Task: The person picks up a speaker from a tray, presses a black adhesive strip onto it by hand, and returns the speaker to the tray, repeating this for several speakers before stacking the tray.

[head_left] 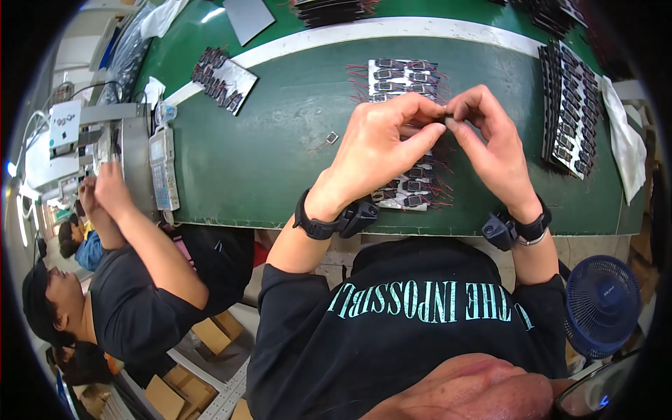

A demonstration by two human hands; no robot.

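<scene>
My left hand (378,143) and my right hand (493,143) meet above the bench, thumbs and forefingers pinched together at their tips. Something dark and tiny shows between the fingertips; its kind is hidden. Beneath them lies a white board (400,185) with rows of small black rectangular parts (414,201) trailing thin red and dark wires. My hands cover the board's middle. One loose small rectangular part (332,138) with a thin wire lies on the green bench (280,154), left of my left hand. Both wrists carry black strapped devices.
A stack of loaded boards (570,112) stands at the right, beside a white cloth (623,143). Another part-filled board (238,80) and a grey plate (248,19) lie farther left. A co-worker (140,280) sits at left near equipment; a blue fan (602,306) is at lower right.
</scene>
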